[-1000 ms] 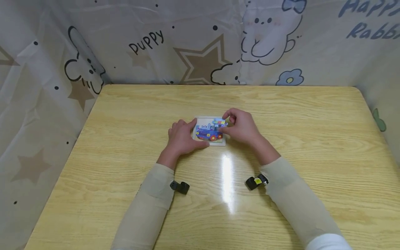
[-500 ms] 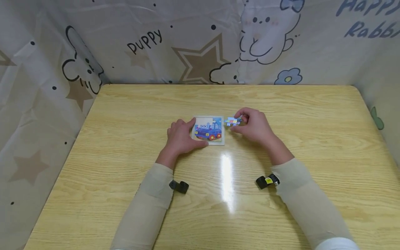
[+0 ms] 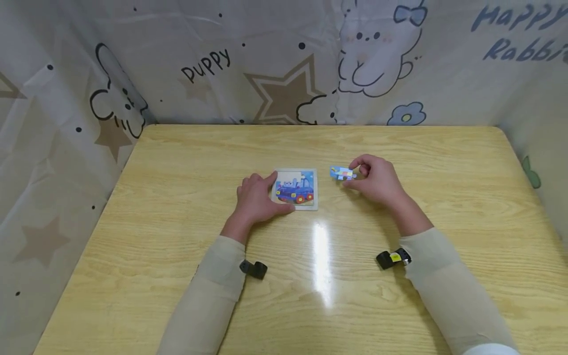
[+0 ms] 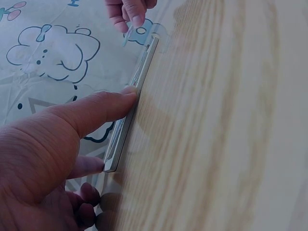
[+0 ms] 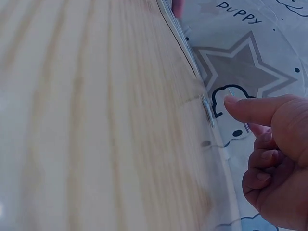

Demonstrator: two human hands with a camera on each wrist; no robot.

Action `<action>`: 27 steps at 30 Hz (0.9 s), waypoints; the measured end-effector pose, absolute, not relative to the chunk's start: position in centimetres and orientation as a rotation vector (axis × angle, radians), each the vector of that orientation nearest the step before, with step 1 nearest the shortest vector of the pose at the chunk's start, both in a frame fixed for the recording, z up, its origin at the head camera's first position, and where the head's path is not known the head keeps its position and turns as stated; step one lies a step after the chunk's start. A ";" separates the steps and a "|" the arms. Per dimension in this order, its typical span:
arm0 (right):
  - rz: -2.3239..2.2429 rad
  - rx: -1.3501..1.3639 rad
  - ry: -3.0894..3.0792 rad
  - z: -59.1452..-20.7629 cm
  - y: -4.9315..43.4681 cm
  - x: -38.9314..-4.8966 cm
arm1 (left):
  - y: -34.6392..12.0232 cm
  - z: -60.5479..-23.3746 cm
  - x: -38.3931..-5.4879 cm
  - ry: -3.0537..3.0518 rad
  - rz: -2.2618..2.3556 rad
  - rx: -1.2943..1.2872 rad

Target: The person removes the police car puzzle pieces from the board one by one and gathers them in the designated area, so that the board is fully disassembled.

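Left hand (image 3: 255, 199): clamped on the puzzle frame (image 3: 315, 192). My thumb is on the near edge, index finger at the far left corner. Left wrist view has the thumb tip against the frame's side.
Frame location: flat on the table (image 3: 177, 172), far half, between my hands.
Picture (image 3: 295, 191): blue car with eyes and red wheels, set inside the pale rim. Pale patch at its upper left.
Right hand (image 3: 379, 180): thumb and index finger together, pinching the right end of the loose piece (image 3: 342, 173). My other fingers are curled in, per right wrist view.
Piece location: right of the frame, apart from it, level with its upper part. Multicolored, knobbed outline. One piece or several overlapping: can't tell. Clearance over the wood: can't tell either.
Sleeves (image 3: 448, 286): beige, both arms; white fabric on the right one at bottom.
Wrist cameras (image 3: 254, 269): small, black, one per sleeve, inner side. Right one has a yellow patch.
Glare (image 3: 321, 266): bright streak, near side of the frame.
Backdrop (image 3: 168, 29): pale cloth, printed stars, cartoon animals, "puppy".
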State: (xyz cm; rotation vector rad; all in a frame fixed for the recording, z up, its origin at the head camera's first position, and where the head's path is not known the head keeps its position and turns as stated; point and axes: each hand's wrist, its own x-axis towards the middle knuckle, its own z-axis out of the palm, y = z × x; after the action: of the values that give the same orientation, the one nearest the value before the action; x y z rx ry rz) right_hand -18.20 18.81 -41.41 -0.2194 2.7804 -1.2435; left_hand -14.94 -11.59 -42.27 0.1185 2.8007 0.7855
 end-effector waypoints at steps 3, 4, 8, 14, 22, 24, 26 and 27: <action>-1.245 -0.227 2.788 -41.6 19.4 -18.3 | -11.7 -42.3 -14.8 2.803 0.794 0.115; -1.247 -0.228 2.789 -41.7 19.6 -18.4 | -11.7 -42.3 -14.8 2.802 0.795 0.116; -1.251 -0.211 2.781 -41.8 20.3 -18.5 | -11.7 -42.3 -14.7 2.802 0.801 0.118; -1.208 -0.173 2.778 -41.7 21.0 -18.8 | -11.7 -42.4 -14.8 2.814 0.796 0.123; -1.186 -0.186 2.781 -42.4 21.8 -19.8 | -11.7 -42.3 -14.8 2.808 0.799 0.112; -1.171 -0.196 2.775 -42.5 21.9 -20.0 | -11.7 -42.3 -14.8 2.808 0.797 0.112; -1.156 -0.199 2.764 -42.5 22.0 -20.1 | -11.8 -42.3 -14.7 2.808 0.795 0.114; -1.149 -0.201 2.758 -42.5 22.0 -20.1 | -11.8 -42.4 -14.7 2.808 0.793 0.114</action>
State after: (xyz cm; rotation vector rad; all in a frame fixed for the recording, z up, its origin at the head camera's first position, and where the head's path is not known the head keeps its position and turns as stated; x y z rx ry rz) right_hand -20.12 21.97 -42.54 -0.2010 2.7581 -1.1487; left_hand -14.74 -11.76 -42.39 0.1137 2.8084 0.7927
